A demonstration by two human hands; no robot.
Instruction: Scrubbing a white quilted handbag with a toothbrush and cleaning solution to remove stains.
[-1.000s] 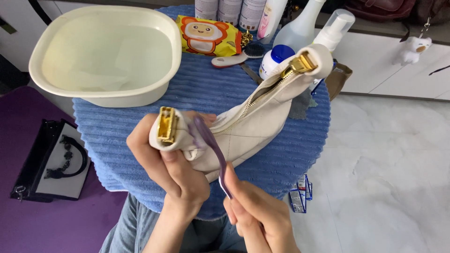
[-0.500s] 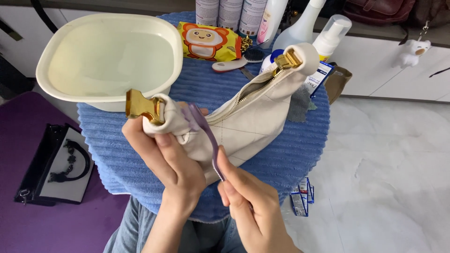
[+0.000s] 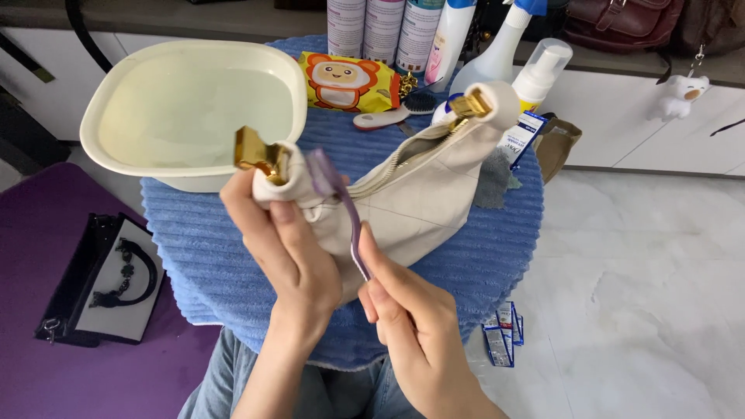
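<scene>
Gripping one end of a cream crescent-shaped handbag (image 3: 403,206), the left hand (image 3: 291,248) sits at centre frame, its fingers curled tight around the leather just below a gold clasp (image 3: 252,151). The bag stretches up and to the right from there, raised above the blue ribbed cloth (image 3: 225,256) that covers the round tabletop, and its far end carries a second gold clasp (image 3: 469,105) near the upper middle of the frame. The right hand (image 3: 411,318), lower centre, pinches the handle of a purple toothbrush (image 3: 341,206) between thumb and fingers; the brush head lies against the bag close to the left hand's end.

In the upper left, a cream basin (image 3: 101,124) holding clear water rests on the cloth. Behind the bag along the top edge stand several spray cans (image 3: 365,27) and a white spray bottle (image 3: 497,58), with a foam pump bottle (image 3: 543,70) just to their right. A yellow-and-orange wipes packet (image 3: 345,81) lies beside the basin, and a small white brush (image 3: 392,115) lies just below it. At lower left, on a purple mat (image 3: 46,372), sits a black-edged flat box (image 3: 105,283). Small blue-and-white packets (image 3: 503,334) lie on the pale marble floor (image 3: 660,295) at lower right.
</scene>
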